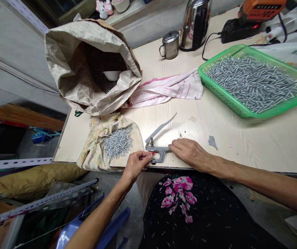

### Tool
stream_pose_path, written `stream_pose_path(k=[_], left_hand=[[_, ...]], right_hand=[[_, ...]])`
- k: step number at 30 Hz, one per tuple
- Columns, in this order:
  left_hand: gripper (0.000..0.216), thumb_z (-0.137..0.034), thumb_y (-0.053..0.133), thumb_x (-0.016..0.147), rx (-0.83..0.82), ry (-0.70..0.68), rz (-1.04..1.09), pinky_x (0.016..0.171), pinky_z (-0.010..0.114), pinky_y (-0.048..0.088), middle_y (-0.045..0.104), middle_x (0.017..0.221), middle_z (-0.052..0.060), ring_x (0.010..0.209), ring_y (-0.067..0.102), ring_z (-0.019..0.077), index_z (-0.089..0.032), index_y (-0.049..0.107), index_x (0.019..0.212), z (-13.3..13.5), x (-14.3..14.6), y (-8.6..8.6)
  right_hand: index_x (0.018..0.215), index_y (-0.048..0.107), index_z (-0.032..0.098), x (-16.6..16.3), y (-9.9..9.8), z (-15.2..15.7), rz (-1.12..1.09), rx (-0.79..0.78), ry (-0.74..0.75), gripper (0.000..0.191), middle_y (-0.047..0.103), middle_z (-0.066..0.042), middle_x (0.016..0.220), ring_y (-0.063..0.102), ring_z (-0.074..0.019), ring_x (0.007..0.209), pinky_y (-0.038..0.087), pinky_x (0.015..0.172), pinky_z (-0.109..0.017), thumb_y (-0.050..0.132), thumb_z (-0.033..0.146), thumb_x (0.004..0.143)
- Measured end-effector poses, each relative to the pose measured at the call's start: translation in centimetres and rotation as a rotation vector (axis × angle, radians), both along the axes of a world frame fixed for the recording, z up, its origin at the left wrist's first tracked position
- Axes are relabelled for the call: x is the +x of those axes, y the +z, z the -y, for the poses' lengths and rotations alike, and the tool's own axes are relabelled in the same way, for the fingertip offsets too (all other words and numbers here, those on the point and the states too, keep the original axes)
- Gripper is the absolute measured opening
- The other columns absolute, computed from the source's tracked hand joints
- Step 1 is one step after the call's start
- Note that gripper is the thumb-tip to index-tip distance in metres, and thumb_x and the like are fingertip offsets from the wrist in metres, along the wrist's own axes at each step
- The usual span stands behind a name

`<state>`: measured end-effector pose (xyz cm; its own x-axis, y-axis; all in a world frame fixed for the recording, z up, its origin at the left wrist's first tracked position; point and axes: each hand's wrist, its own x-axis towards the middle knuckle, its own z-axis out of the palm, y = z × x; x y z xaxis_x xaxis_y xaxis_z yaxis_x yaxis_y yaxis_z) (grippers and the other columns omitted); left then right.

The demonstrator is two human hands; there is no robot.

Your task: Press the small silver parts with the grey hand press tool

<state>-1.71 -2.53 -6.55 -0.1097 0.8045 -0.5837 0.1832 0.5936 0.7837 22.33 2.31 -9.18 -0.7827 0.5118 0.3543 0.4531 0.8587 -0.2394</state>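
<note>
A pair of grey snap-fastener pliers (161,152) lies near the table's front edge, its upper handle raised and a dark spring by the hinge. My right hand (187,152) closes round the end of the lower handle. At the jaw, beside a small red part, my left hand (139,162) pinches with thumb and forefinger; whatever is between the fingertips is too small to make out. Just left of the pliers, a pile of small silvery metal pins (118,141) rests on a crumpled yellowish patterned cloth (96,138).
A wide-mouthed sack (60,65) holds dark small pieces and a white scoop (112,75). At right stands a green basket (231,103) of silvery pins. Behind are a pink-white towel (171,88), a lidded metal cup (171,46), a kettle (194,26) and a charger (238,31).
</note>
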Motion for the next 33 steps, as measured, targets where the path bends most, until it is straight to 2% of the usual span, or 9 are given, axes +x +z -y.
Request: stream_pose_path(k=[8,17,22,29,33], left_hand=[[0.029,-0.037,0.08,0.062,-0.112,-0.049,-0.075,0.044,0.019,0.04,0.06,0.052,-0.002,0.044,0.05,0.0072,-0.013,0.065,0.067,-0.9,0.4,0.2],[0.018,-0.028,0.07,0.072,-0.199,-0.306,-0.188,0.041,0.016,0.039,0.054,0.044,-0.005,0.039,0.048,0.0067,-0.014,0.063,0.064,-2.1,0.2,0.7],[0.014,-0.023,0.067,0.074,-0.285,-0.286,-0.208,0.04,0.017,0.042,0.053,0.041,-0.005,0.036,0.048,0.0074,-0.014,0.061,0.065,-2.8,0.5,1.1],[0.008,-0.018,0.061,0.074,-0.185,-0.323,-0.27,0.039,0.017,0.043,0.052,0.042,-0.006,0.036,0.048,0.0074,-0.014,0.061,0.067,-2.3,0.3,0.9],[0.006,-0.017,0.061,0.073,-0.033,-0.339,-0.363,0.04,0.015,0.04,0.055,0.047,-0.006,0.04,0.051,0.0073,-0.014,0.062,0.067,-1.4,0.5,0.6]], right_hand=[[0.085,0.055,0.016,0.0,-0.4,-0.2,0.003,-0.067,-0.005,0.025,0.054,-0.006,0.08,0.044,-0.0176,0.07,0.034,0.065,-0.032,0.035,0.003,0.093],[0.086,0.051,0.018,0.1,-1.8,-0.3,0.033,-0.118,0.006,0.019,0.052,-0.005,0.082,0.043,-0.0178,0.073,0.035,0.068,-0.032,0.037,0.006,0.093],[0.084,0.051,0.018,0.1,-1.8,-0.2,0.013,-0.089,-0.015,0.023,0.051,-0.005,0.081,0.043,-0.0172,0.072,0.035,0.066,-0.031,0.035,0.004,0.093],[0.084,0.054,0.016,0.1,-1.6,0.1,-0.036,0.053,-0.022,0.026,0.052,-0.004,0.077,0.044,-0.0166,0.069,0.037,0.064,-0.03,0.035,0.003,0.096],[0.084,0.054,0.016,0.0,-1.7,0.2,-0.085,0.096,-0.031,0.025,0.052,-0.003,0.076,0.044,-0.0165,0.069,0.038,0.062,-0.03,0.037,0.004,0.097]])
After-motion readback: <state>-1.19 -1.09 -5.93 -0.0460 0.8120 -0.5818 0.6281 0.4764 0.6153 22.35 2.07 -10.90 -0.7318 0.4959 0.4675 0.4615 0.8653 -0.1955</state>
